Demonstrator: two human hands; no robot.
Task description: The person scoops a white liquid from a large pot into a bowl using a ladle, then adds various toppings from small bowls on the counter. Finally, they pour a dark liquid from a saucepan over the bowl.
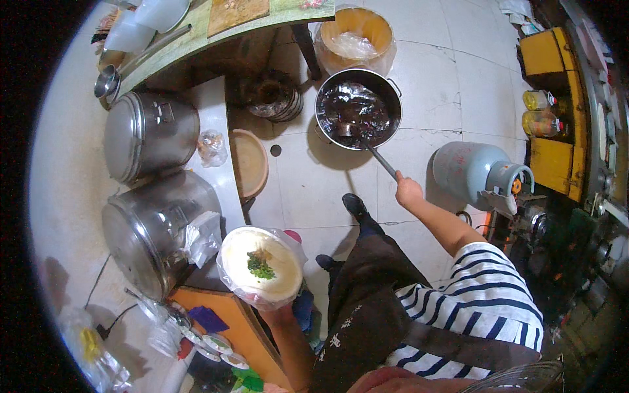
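My right hand (409,190) grips the long handle of a ladle (382,162), whose bowl end lies in dark liquid in a large metal pot (400,105) in front of me. At the lower left, my left hand (275,312) holds a bowl (228,267) from below, mostly hidden by it. A clear plastic bag lines the bowl. Inside are pale, creamy-white contents (243,245) with chopped green herbs (260,267) and a little brown topping in the middle.
Two big lidded steel pots (172,127) stand on a shelf at left. A yellow, plastic-lined bucket (329,37) stands behind the dark pot. A gas cylinder (459,169) lies tilted at right, near oil bottles (538,123). A green-topped table (290,12) edges the top.
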